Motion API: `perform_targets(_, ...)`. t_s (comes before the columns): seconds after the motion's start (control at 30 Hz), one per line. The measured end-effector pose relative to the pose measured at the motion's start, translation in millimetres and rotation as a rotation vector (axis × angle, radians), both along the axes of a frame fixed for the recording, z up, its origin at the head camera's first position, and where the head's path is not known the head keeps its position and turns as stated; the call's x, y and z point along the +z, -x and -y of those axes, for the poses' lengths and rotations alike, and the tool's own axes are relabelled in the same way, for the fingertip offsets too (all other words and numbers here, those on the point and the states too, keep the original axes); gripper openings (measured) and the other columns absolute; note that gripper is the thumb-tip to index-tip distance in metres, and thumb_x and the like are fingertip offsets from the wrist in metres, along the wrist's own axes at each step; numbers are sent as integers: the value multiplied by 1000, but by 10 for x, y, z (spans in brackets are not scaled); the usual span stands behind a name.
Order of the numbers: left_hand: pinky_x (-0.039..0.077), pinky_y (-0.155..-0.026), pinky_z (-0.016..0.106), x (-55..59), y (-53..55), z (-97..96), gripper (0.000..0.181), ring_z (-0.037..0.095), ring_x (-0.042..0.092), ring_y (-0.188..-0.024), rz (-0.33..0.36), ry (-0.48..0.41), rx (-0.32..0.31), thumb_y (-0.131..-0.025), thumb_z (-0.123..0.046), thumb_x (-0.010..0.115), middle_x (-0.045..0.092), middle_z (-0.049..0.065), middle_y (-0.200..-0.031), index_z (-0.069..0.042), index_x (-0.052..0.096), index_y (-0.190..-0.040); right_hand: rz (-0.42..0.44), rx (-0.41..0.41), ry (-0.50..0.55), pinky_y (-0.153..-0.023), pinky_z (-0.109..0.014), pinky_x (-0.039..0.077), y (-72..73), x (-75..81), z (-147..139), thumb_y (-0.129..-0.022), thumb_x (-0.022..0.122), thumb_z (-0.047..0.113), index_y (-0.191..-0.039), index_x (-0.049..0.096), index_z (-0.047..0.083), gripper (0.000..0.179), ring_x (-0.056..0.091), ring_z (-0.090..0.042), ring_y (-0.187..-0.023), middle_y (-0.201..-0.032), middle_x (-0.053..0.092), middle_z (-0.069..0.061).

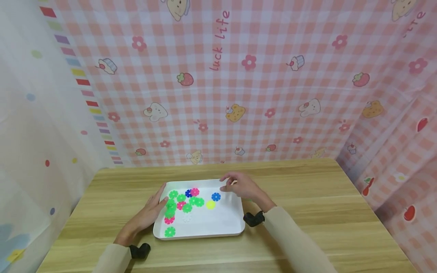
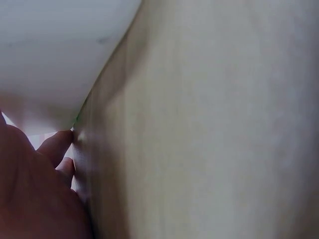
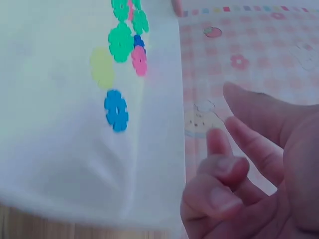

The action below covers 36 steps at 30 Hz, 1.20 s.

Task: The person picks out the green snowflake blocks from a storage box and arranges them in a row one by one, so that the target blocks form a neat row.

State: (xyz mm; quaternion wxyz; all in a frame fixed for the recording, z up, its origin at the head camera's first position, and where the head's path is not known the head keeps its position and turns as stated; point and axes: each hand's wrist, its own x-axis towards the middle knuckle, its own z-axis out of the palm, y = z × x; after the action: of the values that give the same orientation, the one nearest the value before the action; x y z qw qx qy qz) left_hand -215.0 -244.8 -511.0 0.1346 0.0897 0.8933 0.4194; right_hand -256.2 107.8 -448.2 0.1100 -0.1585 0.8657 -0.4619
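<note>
A white tray (image 1: 208, 227) of notched plastic discs (image 1: 193, 201) is being held by its left wall on a wood-grain counter (image 1: 300, 212), the rim being straddled by the thumb and fingers of the left hand (image 1: 150, 212). Nothing is being gripped by the right hand (image 1: 243, 186), which is being held above the far right corner; whether the rim is being touched there cannot be told. In the right wrist view, a gap is being revealed between thumb and forefinger, with the other fingers loosely bent, a detail being blurred by distance in the head view. Only in the head view is a clear disc (image 1: 186, 218) being shown, while the left wrist view is being filled by the tray's outside, the counter and the left fingers (image 2: 56, 147). The tray is being flanked by both hands: green and pink discs are being crowded beside the left thumb, and a blue disc (image 1: 216, 196) is being seen nearest the right hand, just beyond a yellow disc (image 1: 210, 205). Behind, a pink-checked curtain (image 1: 222, 91) is being displayed.
</note>
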Motion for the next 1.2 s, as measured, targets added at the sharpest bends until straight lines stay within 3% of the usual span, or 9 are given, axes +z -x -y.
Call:
perform_targets(0.27,-10,-114,67,-5,3,-2,65,44,-13,-149,5,-9,11,-108,-48,26,-2,13,-167,-22,-2,-161,135,122,-18,-58,-28,45,103,-56,352,-90,72,17,-117,68,7,28,60,-34,-79,-92,63,-6)
perform_targets(0.5,-10,-113,68,-15,12,0,67,45,-15,-148,19,-11,18,-107,-51,26,-2,12,-167,-24,-3,-161,225,114,-43,-57,-27,46,113,-202,573,-87,77,15,-114,68,10,29,53,-18,-65,-87,59,-5)
perform_targets(0.83,-8,-114,68,-31,12,-4,66,45,-13,-149,8,-10,12,-107,-50,26,-1,13,-167,-24,-3,-161,185,114,-92,-60,-26,41,129,-407,716,-83,81,14,-110,69,14,29,49,-15,-66,-76,57,-3)
perform_targets(1.0,-5,-112,72,-24,9,-4,65,47,-11,-148,5,-12,16,-108,-48,27,-1,13,-167,-25,-3,-161,162,103,-131,-60,-26,40,139,-459,758,-82,82,17,-108,70,17,29,49,-14,-65,-74,55,-1)
perform_targets(1.2,-9,-114,67,-14,6,3,66,46,-13,-148,-1,-3,5,-108,-48,25,-1,14,-167,-22,-2,-161,135,87,-151,-59,-25,38,128,-486,814,-80,83,15,-101,73,18,23,47,-14,-64,-72,54,-1)
